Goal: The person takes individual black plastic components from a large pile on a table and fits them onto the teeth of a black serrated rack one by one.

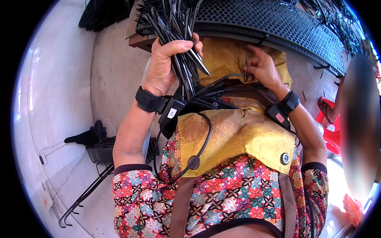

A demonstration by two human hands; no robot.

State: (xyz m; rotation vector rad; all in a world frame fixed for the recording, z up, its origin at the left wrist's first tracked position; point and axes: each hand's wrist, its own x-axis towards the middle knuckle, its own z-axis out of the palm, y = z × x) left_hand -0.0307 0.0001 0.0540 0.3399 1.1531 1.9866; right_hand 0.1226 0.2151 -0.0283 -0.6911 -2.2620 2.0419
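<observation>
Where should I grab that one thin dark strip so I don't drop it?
Pinch the thin dark strip near its upper end, coming from the right, as the right hand does. It stands upright and is narrow, so fingertips suit it. The left hand grips the bundle of black strips.

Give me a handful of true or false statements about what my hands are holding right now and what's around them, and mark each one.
1. The left hand grips a bundle of thin black strips. True.
2. The right hand is empty and lies flat. False: its fingers pinch a single thin dark piece, held upright.
3. Both wrists wear black bands. True.
4. The cloth over the lap is blue. False: it is golden yellow.
5. A black perforated panel lies beyond the hands. True.
6. A green plastic chair stands at the right. False: the red chair is there.
</observation>
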